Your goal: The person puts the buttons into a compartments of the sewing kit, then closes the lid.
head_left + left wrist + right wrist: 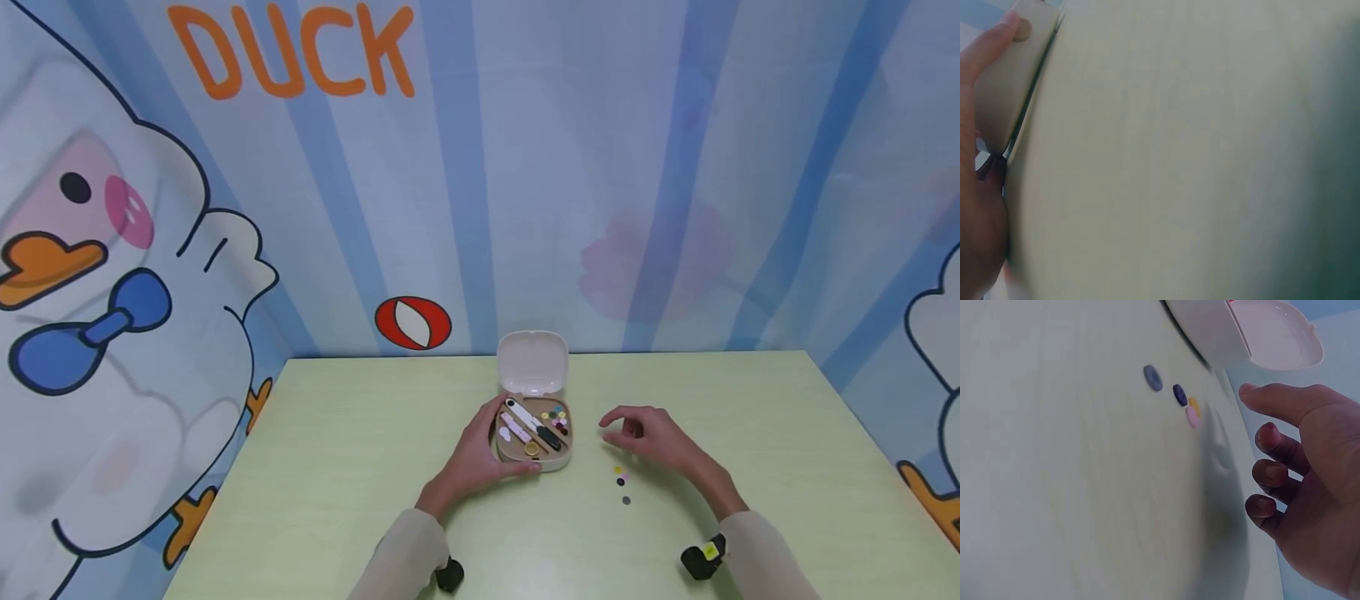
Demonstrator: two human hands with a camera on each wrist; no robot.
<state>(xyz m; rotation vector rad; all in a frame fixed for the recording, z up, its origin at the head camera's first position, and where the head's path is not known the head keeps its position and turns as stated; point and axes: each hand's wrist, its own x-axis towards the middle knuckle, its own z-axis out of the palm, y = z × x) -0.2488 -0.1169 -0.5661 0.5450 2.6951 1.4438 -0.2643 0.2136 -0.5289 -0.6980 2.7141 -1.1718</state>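
My left hand point(478, 457) grips a small beige sewing box point(557, 463) by its left side, thumb along the front wall. The box's pale lid point(532, 364) stands raised at the back. Inside lie a slim white-and-black tool point(534, 423), a pink strip-shaped item point(515, 427), a round gold piece point(532, 448) and several colored buttons point(555, 415) at the right. Over the table, right of the box, my right hand point(652, 433) hovers with loosely bent fingers and nothing in them. Below it lie a grey button point(1153, 378), a dark blue one point(1180, 395), a yellow one point(1194, 404) and a pink one point(1192, 417).
The pale wooden table point(360, 433) runs back to a blue striped cloth backdrop point(517, 183) with duck drawings. Black wrist cameras sit at both sleeves, the right one point(703, 560) close over the table.
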